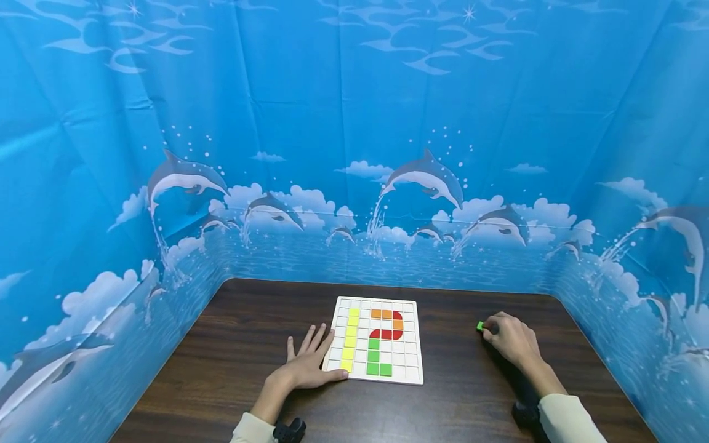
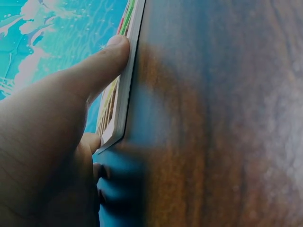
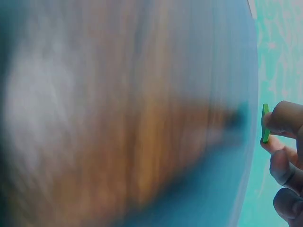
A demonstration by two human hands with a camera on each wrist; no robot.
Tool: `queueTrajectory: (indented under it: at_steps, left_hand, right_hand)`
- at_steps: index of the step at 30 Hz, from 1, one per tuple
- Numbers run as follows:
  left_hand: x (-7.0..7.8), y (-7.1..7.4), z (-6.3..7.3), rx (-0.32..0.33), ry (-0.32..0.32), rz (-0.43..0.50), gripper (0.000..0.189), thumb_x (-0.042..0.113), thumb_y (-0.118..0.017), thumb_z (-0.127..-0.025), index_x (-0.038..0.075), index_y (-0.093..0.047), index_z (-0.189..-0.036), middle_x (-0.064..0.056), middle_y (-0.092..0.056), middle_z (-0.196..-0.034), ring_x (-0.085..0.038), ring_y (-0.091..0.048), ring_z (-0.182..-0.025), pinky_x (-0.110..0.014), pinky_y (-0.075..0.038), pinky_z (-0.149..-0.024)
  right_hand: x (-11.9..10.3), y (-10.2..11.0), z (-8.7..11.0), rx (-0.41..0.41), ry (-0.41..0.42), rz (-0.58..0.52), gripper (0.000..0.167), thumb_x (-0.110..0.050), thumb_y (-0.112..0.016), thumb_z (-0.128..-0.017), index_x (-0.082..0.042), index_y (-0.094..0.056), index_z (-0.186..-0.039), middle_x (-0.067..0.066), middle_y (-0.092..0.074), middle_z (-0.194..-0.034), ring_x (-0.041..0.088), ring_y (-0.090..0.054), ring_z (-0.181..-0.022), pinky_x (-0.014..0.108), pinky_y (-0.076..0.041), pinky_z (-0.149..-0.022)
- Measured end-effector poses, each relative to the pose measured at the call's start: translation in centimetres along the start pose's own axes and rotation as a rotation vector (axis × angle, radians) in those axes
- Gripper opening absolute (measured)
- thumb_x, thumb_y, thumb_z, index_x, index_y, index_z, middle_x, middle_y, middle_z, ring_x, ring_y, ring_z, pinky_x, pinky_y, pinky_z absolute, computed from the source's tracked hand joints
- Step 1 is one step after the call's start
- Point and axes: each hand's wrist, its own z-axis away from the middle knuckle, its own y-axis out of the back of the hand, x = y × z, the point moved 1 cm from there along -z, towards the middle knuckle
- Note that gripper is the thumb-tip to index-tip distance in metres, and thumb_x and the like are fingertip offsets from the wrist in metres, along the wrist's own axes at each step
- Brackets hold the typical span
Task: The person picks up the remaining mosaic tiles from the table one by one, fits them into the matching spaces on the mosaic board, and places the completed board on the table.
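Observation:
A white gridded board (image 1: 410, 351) lies on the table, with colored tiles set in its squares. Yellow tiles (image 1: 350, 338) form a column on its left side. Orange and red tiles (image 1: 397, 325) make a curve at the upper right, and green tiles (image 1: 373, 357) run below it. My left hand (image 1: 304, 368) rests at the board's lower left corner, fingers spread and thumb along the near edge. Off to the right of the board, my right hand (image 1: 512, 337) pinches a small green tile (image 3: 265, 123). In the right wrist view this thin tile is seen nearly edge-on between the fingertips.
The dark wooden table (image 1: 443, 406) reaches back to a blue curtain (image 1: 310, 123) printed with dolphins, which encloses it at the back and both sides. Black wrist cameras (image 1: 290, 431) are strapped at both wrists.

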Motion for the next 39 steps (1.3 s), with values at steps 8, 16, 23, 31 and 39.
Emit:
queueTrajectory:
  at_steps: [8,16,23,31,39]
  left_hand:
    - [1.4,1.2,0.8,-0.024,0.020,0.004,0.112,0.079,-0.065,-0.089,0.017,-0.024,-0.172,-0.013,-0.011,-0.181,-0.039,-0.001,-0.168,-0.082,0.013,-0.120]
    - [0.9,0.9,0.6,-0.016,0.012,0.018,0.116,0.087,-0.060,-0.086,0.019,-0.023,-0.172,-0.013,-0.010,-0.181,-0.041,-0.001,-0.167,-0.083,0.014,-0.119]
    - [-0.3,-0.1,-0.3,-0.004,0.008,-0.004,0.118,0.091,-0.056,-0.085,0.022,-0.019,-0.173,-0.012,-0.006,-0.181,-0.041,0.001,-0.167,-0.083,0.015,-0.118]
    - [-0.4,-0.2,-0.4,0.011,-0.014,-0.017,0.118,0.091,-0.056,-0.085,0.024,-0.018,-0.173,-0.012,-0.006,-0.181,-0.041,0.001,-0.167,-0.085,0.015,-0.116]
    - [-0.3,-0.2,-0.4,0.001,0.007,0.000,0.118,0.091,-0.057,-0.084,0.023,-0.019,-0.173,-0.010,-0.006,-0.182,-0.039,0.001,-0.168,-0.083,0.015,-0.119]
  right_hand:
    - [-2.7,-0.1,0.7,0.069,0.078,-0.023,0.005,-0.016,-0.083,-0.092,-0.012,-0.083,-0.094,0.011,-0.077,-0.114,0.010,-0.058,-0.064,0.029,-0.043,-0.051]
    - [-5.2,-0.4,1.1,0.117,0.180,-0.026,0.005,-0.016,-0.087,-0.088,-0.018,-0.083,-0.091,0.000,-0.077,-0.105,0.002,-0.055,-0.064,0.022,-0.040,-0.050]
    - [-7.2,-0.4,1.6,0.137,0.234,-0.048,0.009,-0.017,-0.089,-0.086,-0.021,-0.082,-0.090,-0.005,-0.076,-0.104,-0.001,-0.048,-0.061,0.020,-0.035,-0.049]
    - [-9.2,-0.4,2.4,0.131,0.267,-0.051,0.010,-0.018,-0.091,-0.084,-0.023,-0.083,-0.088,-0.011,-0.074,-0.102,-0.003,-0.042,-0.058,0.019,-0.031,-0.048]
    - [-11.4,-0.7,3.1,0.131,0.352,-0.076,0.010,-0.020,-0.092,-0.083,-0.024,-0.083,-0.087,-0.013,-0.073,-0.100,-0.007,-0.047,-0.063,0.017,-0.033,-0.051]
